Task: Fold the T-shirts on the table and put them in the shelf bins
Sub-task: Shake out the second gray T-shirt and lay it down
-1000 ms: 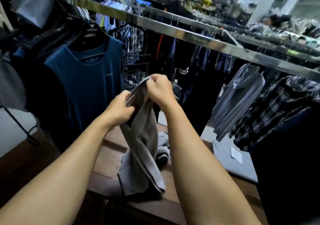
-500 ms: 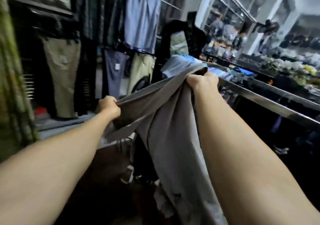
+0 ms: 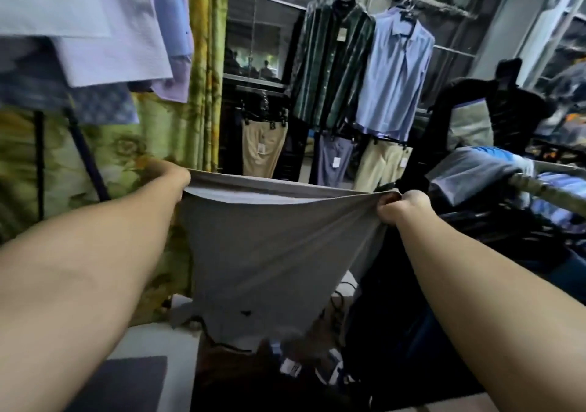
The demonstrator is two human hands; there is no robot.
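Two T-shirt (image 3: 269, 247) corners inside curled fingers (image 3: 384, 210).

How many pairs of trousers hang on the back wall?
3 plainly: a beige pair at left, a blue-grey pair in the middle, a cream pair at right. Dark ones may hide in the shadows.

T-shirt (image 3: 272, 247) out in front of me
My left hand (image 3: 172, 175) grips its left end, my right hand (image 3: 399, 209) its right; shirts (image 3: 393, 79) hang behind it, trousers (image 3: 263, 148) below them, curtain (image 3: 206, 63) left, rail (image 3: 539, 186) right.
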